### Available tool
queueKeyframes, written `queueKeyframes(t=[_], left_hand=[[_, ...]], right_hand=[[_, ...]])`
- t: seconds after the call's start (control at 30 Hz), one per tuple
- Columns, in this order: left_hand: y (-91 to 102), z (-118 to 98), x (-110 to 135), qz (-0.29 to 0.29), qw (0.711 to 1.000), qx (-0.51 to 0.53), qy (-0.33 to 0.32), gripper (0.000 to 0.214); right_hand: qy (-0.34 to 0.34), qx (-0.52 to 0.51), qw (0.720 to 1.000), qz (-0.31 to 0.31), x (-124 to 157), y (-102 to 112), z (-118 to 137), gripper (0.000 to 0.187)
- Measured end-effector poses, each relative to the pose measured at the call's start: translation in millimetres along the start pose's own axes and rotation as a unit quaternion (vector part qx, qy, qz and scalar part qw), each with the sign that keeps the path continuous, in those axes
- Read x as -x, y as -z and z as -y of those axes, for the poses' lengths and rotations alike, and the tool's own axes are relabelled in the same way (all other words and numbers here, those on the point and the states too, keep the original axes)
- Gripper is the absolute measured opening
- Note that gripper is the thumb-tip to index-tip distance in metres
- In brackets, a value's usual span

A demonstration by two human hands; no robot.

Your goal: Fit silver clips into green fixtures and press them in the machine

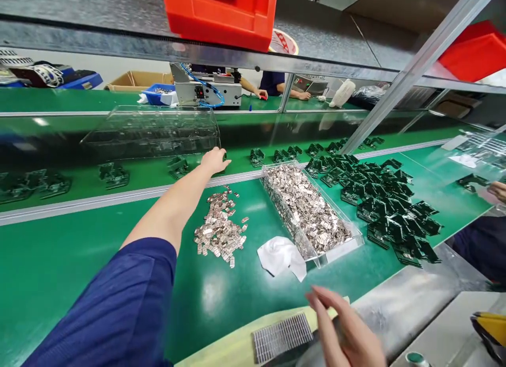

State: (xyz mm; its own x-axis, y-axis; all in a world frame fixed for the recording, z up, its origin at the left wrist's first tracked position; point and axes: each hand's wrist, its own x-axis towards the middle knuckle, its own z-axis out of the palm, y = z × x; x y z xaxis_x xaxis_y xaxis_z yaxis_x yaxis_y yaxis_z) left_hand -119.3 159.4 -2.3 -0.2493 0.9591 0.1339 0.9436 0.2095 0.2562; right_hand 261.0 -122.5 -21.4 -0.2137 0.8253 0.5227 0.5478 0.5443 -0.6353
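Note:
My left hand (215, 160) stretches across the near belt, palm down and fingers spread. It rests among a row of dark green circuit boards (256, 157) on a lower shelf. Below it lies a loose heap of copper-coloured metal pieces (219, 230). More of them fill a clear acrylic tray (284, 224), beside a white cloth (281, 257). A large cluster of green boards (389, 214) lies to the tray's right. My right hand (340, 325), slightly blurred, hovers at the bottom edge near a metal comb-like grid (281, 338). Its fingers hide whatever may lie between them.
A clear plastic cover (150, 132) stands on the far belt, under a shelf with red bins (221, 13). A co-worker's hand (498, 190) shows at right. Across the line, another person's hands (261, 94) work beside a machine (205, 87). A steel upright (419, 66) crosses the right.

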Motion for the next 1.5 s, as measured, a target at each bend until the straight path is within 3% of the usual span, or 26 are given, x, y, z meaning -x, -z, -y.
queueKeyframes(t=[0.1, 0.2, 0.23, 0.3, 0.4, 0.5, 0.6, 0.7, 0.8, 0.87, 0.93, 1.03, 1.13, 1.2, 1.27, 1.37, 1.5], left_hand=[[16.1, 0, 38, -0.043, 0.999, 0.006, -0.012, 0.055], [38.0, 14, 110, -0.082, 0.995, -0.005, -0.049, 0.053], [44.6, 23, 140, -0.093, 0.993, -0.02, -0.064, 0.051], [53.9, 43, 203, -0.088, 0.992, -0.058, -0.071, 0.049], [55.9, 66, 283, -0.047, 0.993, -0.103, -0.029, 0.051], [50.0, 79, 330, -0.002, 0.997, -0.074, 0.023, 0.061], [45.3, 98, 357, 0.023, 0.997, 0.055, 0.05, 0.09], [41.1, 126, 377, 0.026, 0.98, 0.194, 0.023, 0.111], [35.2, 147, 386, 0.052, 0.978, 0.203, 0.006, 0.108], [31.6, 149, 385, 0.064, 0.982, 0.179, 0.007, 0.097], [28.6, 140, 378, 0.05, 0.982, 0.181, -0.005, 0.081], [24.0, 109, 367, 0.007, 0.965, 0.263, -0.019, 0.058], [17.8, 64, 358, -0.007, 0.902, 0.43, 0.044, 0.057], [12.8, 32, 353, 0.008, 0.844, 0.531, 0.077, 0.06], [7.5, 3, 349, 0.023, 0.804, 0.589, 0.079, 0.059], [-0.4, -33, 347, 0.031, 0.773, 0.632, 0.046, 0.057], [-9.2, -64, 353, 0.061, 0.743, 0.666, -0.022, 0.054]], right_hand=[[0.081, 0.016, 0.99, 0.111, -47, -46, 4, 0.024], [0.085, 0.179, 0.95, 0.243, -89, -90, 2, 0.032], [0.081, 0.202, 0.941, 0.259, -98, -102, 0, 0.034], [0.08, 0.225, 0.931, 0.277, -109, -122, -1, 0.037], [0.08, 0.23, 0.929, 0.279, -113, -138, -3, 0.034], [0.067, 0.236, 0.93, 0.274, -111, -141, -7, 0.027], [0.054, 0.222, 0.939, 0.258, -107, -134, -11, 0.024], [0.047, 0.19, 0.956, 0.219, -95, -118, -4, 0.022], [0.012, 0.084, 0.984, 0.155, -73, -102, 10, 0.018], [-0.066, -0.067, 0.99, 0.101, -56, -98, 20, 0.017], [-0.16, -0.195, 0.966, 0.062, -41, -102, 25, 0.02], [-0.24, -0.242, 0.939, 0.055, -28, -117, 25, 0.023], [-0.27, -0.261, 0.925, 0.051, -22, -123, 27, 0.025], [-0.281, -0.289, 0.914, 0.04, -19, -113, 34, 0.03], [-0.293, -0.324, 0.899, 0.034, -14, -96, 46, 0.032], [-0.296, -0.357, 0.885, 0.028, 0, -69, 63, 0.023], [-0.277, -0.313, 0.908, -0.004, 21, -58, 69, 0.016]])
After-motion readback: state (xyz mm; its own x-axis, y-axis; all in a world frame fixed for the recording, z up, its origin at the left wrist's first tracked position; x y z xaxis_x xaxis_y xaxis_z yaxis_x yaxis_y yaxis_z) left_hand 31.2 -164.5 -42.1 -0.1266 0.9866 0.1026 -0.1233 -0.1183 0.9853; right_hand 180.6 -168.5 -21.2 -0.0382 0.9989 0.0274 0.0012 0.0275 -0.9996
